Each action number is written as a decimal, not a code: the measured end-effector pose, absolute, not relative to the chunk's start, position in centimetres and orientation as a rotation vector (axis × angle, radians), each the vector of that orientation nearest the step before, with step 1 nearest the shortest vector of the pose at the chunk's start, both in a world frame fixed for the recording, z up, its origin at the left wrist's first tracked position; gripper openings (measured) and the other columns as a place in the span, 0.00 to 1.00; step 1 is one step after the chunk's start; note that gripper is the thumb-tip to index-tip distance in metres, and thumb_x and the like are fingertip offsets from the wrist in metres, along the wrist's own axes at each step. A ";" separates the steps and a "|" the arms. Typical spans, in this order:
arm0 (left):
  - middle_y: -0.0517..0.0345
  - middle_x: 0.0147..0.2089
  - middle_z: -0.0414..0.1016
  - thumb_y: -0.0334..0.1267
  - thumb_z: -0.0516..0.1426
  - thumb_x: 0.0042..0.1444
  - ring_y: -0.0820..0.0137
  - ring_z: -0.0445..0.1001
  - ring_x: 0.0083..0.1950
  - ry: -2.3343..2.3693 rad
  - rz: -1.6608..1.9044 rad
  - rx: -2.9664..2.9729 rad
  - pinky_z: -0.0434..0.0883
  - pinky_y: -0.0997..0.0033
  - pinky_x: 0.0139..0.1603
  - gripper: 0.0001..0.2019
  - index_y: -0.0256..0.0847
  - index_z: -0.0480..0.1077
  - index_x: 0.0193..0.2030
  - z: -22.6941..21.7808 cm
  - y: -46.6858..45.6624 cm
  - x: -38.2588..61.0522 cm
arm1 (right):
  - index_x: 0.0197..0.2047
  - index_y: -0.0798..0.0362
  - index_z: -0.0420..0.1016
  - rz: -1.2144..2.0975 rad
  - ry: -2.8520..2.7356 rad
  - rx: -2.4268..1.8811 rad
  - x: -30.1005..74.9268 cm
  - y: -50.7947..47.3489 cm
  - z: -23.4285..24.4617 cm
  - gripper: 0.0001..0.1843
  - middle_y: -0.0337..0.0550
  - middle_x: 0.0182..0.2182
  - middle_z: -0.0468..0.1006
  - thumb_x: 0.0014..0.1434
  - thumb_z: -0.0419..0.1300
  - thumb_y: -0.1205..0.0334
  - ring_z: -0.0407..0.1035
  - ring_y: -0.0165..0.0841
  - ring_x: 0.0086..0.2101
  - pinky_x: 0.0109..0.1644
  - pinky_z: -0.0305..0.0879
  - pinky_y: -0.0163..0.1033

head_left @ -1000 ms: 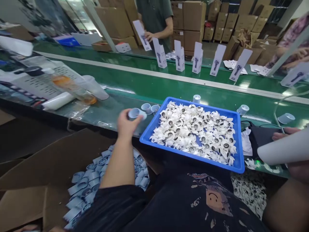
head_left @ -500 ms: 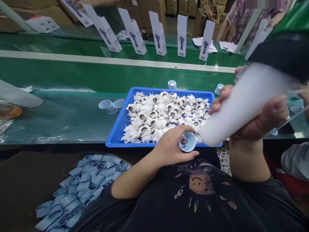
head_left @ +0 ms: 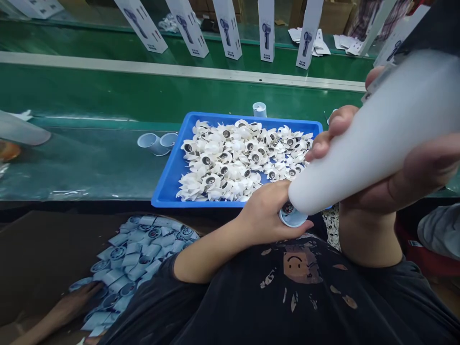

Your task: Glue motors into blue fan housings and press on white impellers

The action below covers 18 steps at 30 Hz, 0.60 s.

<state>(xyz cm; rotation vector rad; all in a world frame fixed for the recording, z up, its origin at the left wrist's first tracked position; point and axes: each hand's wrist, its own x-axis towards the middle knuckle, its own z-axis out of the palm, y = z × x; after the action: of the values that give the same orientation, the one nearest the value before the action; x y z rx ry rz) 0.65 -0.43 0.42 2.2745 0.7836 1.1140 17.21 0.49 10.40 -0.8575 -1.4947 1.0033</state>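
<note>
My left hand (head_left: 265,213) is wrapped round a light blue cylindrical fan housing (head_left: 293,219), its open end facing up and a small metal-and-red part inside. In my right hand (head_left: 381,187) is a thick white tapered tool (head_left: 362,143) with a dark upper end; its kind is unclear. The tool's rounded lower end overlaps the housing's rim, hiding part of the opening; contact there cannot be made out. Just beyond my hands, a blue tray (head_left: 168,177) holds a heap of white fan impellers (head_left: 223,158).
Light blue housings (head_left: 153,143) stand left of the tray, and another (head_left: 259,109) behind it. A pile of housings (head_left: 132,258) lies lower left, with another person's hand (head_left: 77,302) in it. Printed boxes (head_left: 266,33) line the green conveyor (head_left: 108,91).
The tool's lower end has come over the housing in my left hand. The view has tilted down slightly. Another person's hand has entered the housing pile at lower left.
</note>
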 end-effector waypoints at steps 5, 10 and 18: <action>0.54 0.37 0.77 0.47 0.63 0.52 0.63 0.77 0.38 0.808 1.120 2.302 0.74 0.65 0.37 0.15 0.41 0.68 0.41 0.2 -0.4 0.7 | 0.36 0.46 0.71 1.029 -1.428 -0.726 17.2 0.7 9.6 0.32 0.37 0.37 0.73 0.58 0.50 0.24 0.73 0.34 0.34 0.36 0.75 0.39; 0.52 0.38 0.78 0.47 0.65 0.50 0.60 0.77 0.40 0.845 1.070 2.284 0.75 0.62 0.40 0.17 0.41 0.69 0.43 0.0 -0.6 1.0 | 0.38 0.45 0.71 1.024 -1.427 -0.724 17.3 0.8 9.3 0.32 0.37 0.39 0.74 0.56 0.51 0.23 0.74 0.35 0.35 0.37 0.74 0.40; 0.49 0.56 0.76 0.52 0.67 0.48 0.55 0.77 0.53 1.104 0.738 2.144 0.76 0.57 0.48 0.37 0.46 0.63 0.63 -0.6 1.6 -3.0 | 0.44 0.44 0.68 0.852 -1.156 -0.919 19.0 0.8 8.5 0.33 0.38 0.33 0.73 0.44 0.68 0.29 0.72 0.36 0.29 0.35 0.73 0.43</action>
<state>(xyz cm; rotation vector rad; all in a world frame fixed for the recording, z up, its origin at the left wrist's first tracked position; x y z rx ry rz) -3.00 1.61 -0.57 2.1435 1.1036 0.7385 19.00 0.82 8.48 -0.9188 -1.1560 0.8522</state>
